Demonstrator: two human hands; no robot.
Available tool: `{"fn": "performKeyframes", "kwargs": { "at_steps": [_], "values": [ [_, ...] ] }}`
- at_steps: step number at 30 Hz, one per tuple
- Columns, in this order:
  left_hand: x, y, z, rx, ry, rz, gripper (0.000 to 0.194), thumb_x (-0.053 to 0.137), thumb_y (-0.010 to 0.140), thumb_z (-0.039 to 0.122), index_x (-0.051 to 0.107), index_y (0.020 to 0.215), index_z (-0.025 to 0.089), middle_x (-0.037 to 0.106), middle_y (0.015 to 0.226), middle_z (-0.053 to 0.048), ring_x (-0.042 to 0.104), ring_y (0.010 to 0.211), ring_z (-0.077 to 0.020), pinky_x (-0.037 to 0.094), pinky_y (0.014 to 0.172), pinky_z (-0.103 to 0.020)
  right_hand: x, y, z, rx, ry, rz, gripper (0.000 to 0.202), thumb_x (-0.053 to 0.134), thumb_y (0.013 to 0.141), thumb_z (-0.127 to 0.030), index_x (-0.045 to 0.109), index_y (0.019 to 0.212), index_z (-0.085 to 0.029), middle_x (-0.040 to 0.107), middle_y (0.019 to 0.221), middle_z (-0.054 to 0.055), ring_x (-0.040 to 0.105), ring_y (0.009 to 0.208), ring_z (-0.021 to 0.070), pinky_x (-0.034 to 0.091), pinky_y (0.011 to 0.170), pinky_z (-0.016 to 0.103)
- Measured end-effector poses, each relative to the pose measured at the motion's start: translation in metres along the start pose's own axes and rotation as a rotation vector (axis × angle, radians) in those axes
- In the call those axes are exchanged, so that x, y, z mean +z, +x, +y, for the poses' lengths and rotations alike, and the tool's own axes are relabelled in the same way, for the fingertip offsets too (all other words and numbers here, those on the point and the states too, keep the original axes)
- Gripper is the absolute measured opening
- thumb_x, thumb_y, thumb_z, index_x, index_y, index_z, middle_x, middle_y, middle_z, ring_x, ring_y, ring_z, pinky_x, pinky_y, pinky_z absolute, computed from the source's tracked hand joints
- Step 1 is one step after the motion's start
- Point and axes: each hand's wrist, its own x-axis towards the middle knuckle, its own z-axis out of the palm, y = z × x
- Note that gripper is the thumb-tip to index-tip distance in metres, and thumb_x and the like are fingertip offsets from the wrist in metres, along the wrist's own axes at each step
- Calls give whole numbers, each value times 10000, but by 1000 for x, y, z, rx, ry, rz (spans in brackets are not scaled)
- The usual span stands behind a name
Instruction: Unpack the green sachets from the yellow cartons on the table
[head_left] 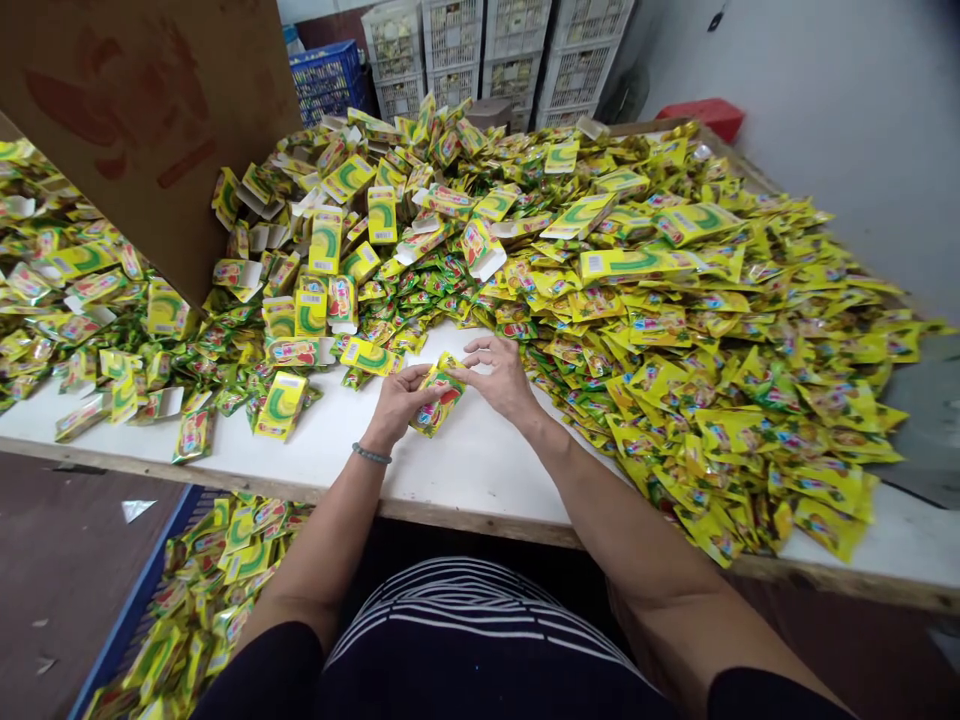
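Observation:
A small yellow and green packet [438,398] is held above the white tabletop [457,465], near the middle of the front edge. My left hand [405,398] grips it from the left, fingers closed on its side. From the right, my right hand [499,375] pinches its upper corner between thumb and a finger, the other fingers curled above. Just behind my left hand lies a yellow carton [369,356]. Small yellow boxes [325,240], some with open flaps, are heaped at the back left. A large pile of yellow packets [750,370] covers the right side.
A big brown cardboard box [142,120] stands among the heap at the left. Below the table's left front edge is a blue crate [124,625] full of boxes. White crates [517,50], a blue basket [326,80] and a red object [701,118] are behind the table.

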Motion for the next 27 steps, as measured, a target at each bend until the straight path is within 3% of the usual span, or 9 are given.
{"fn": "performKeyframes", "kwargs": {
  "at_steps": [8, 12, 14, 17, 19, 25, 27],
  "values": [
    [4, -2, -1, -1, -14, 16, 522, 916, 563, 256, 706, 1021, 120, 778, 864, -60, 722, 736, -183, 567, 737, -293, 5, -4, -4, 85, 50, -300, 301, 534, 958, -394, 772, 838, -255, 658, 1205, 54, 435, 1253, 266, 357, 1104, 434],
    [6, -3, 0, -1, -1, 6, 608, 907, 590, 297, 656, 1122, 144, 746, 759, -12, 697, 661, -161, 544, 662, -267, 10, -7, -3, 62, 36, -416, 396, 419, 1005, -416, 780, 917, -280, 653, 1224, 35, 443, 1220, 248, 361, 1112, 446],
    [7, -2, 1, 26, 12, -9, 626, 888, 628, 324, 623, 1171, 162, 694, 671, 31, 661, 602, -134, 511, 610, -237, 10, -7, -5, 48, 19, -374, 407, 413, 1009, -443, 779, 927, -284, 657, 1217, 37, 458, 1205, 245, 366, 1107, 449],
    [9, -2, 3, 81, 23, 3, 629, 858, 679, 367, 574, 1209, 183, 638, 626, 59, 616, 556, -112, 471, 570, -217, 7, -5, -8, -3, -36, -143, 323, 530, 965, -464, 776, 906, -262, 652, 1207, 69, 487, 1197, 255, 354, 1111, 459],
    [9, -3, 4, 105, 27, 12, 652, 845, 695, 394, 543, 1238, 198, 647, 659, 50, 606, 560, -111, 458, 563, -218, 7, -6, -9, -49, -53, -54, 271, 590, 938, -447, 778, 884, -260, 648, 1201, 75, 494, 1193, 263, 353, 1108, 473],
    [5, -6, 1, 131, 36, -24, 633, 825, 722, 407, 538, 1251, 213, 645, 696, 37, 571, 563, -101, 427, 557, -213, 19, -11, -7, -60, -31, -212, 270, 607, 926, -445, 788, 826, -272, 652, 1178, 78, 451, 1220, 279, 407, 1085, 476],
    [5, -5, 1, 134, 39, -18, 584, 823, 721, 413, 569, 1205, 208, 638, 687, 35, 577, 569, -106, 430, 556, -216, 19, -12, -10, -48, 1, -195, 263, 609, 921, -455, 774, 854, -261, 647, 1192, 87, 473, 1212, 279, 418, 1076, 479]
  ]
}}
